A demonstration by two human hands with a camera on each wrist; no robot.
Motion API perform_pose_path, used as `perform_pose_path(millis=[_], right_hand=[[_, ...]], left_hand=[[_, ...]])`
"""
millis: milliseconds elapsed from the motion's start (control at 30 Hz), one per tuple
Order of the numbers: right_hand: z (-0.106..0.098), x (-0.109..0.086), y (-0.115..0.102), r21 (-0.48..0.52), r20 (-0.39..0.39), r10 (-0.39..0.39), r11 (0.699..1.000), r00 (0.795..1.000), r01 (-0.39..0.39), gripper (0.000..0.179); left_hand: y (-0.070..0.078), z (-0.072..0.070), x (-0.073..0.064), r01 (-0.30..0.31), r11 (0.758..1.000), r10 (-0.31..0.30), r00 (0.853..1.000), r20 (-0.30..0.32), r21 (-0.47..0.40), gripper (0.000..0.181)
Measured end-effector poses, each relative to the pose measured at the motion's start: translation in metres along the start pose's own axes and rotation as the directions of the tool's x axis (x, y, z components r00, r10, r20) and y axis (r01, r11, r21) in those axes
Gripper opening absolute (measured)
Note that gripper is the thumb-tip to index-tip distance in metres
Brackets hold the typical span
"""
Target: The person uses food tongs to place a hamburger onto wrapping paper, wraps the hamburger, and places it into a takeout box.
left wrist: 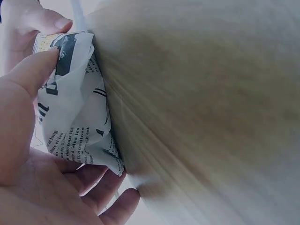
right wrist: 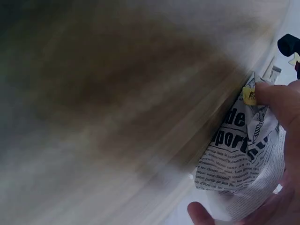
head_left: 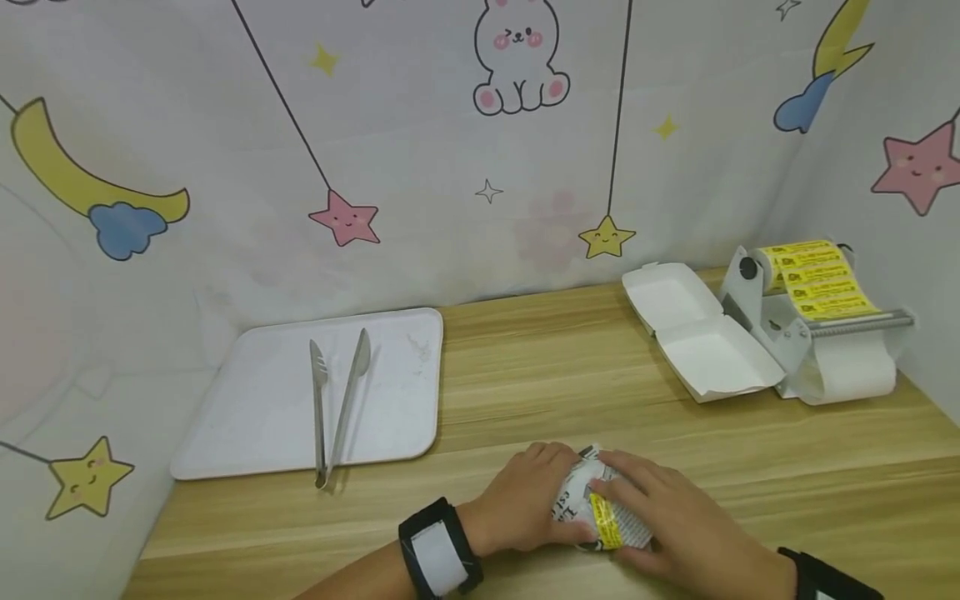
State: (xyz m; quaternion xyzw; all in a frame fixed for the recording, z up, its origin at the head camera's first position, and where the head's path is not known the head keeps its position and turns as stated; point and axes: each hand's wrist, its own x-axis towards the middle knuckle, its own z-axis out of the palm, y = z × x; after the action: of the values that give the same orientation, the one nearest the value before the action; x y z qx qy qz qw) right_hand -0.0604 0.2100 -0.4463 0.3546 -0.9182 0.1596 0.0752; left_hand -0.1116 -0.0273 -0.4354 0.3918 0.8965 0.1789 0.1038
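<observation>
A small package wrapped in newsprint-patterned paper (head_left: 573, 500) rests on the wooden table between both hands. A yellow label (head_left: 605, 521) sticks across its top near the front. My left hand (head_left: 525, 496) grips the left side, its thumb over the near part and its fingers round the far side. From the right, my right hand (head_left: 678, 525) holds the same package, thumb at the near edge and fingers over the top. Folded paper ends show on the package in the left wrist view (left wrist: 75, 108) and the right wrist view (right wrist: 229, 159). What is inside the wrapping is hidden.
To the left lies a white tray (head_left: 258, 400) with metal tongs (head_left: 352, 392) on it, their joined end past its front edge. At the back right, an open white clamshell box (head_left: 712, 350) stands beside a label dispenser (head_left: 765, 325) loaded with yellow labels (head_left: 825, 279). A printed curtain (head_left: 435, 125) hangs behind.
</observation>
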Motion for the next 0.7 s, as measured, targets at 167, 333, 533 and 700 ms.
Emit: perform_pose_path(millis=[167,333,533,700], right_hand=[[0.0003,0.0023,-0.0013,0.039,0.052,0.036,0.999,0.998,-0.038,0.075],[-0.0029,-0.0004,-0.0003,0.099,0.107,0.072,0.992,0.992,-0.083,0.094],[0.0002,-0.0055,-0.0005,0.094,0.066,0.062,0.993,0.996,-0.068,0.107],[-0.0028,-0.0063,-0.0027,0.094,0.057,0.069,0.993,0.996,-0.074,0.110]], left_hand=[[-0.0032,-0.0004,0.0003,0.020,0.998,-0.020,1.000,0.003,-0.054,0.073],[-0.0039,-0.0028,-0.0011,0.047,0.989,-0.046,0.999,0.009,-0.140,0.084],[-0.0043,-0.0054,-0.0013,0.054,0.983,-0.059,0.998,-0.022,-0.177,0.093],[-0.0048,-0.0087,-0.0026,0.056,0.978,-0.067,0.997,-0.047,-0.203,0.097]])
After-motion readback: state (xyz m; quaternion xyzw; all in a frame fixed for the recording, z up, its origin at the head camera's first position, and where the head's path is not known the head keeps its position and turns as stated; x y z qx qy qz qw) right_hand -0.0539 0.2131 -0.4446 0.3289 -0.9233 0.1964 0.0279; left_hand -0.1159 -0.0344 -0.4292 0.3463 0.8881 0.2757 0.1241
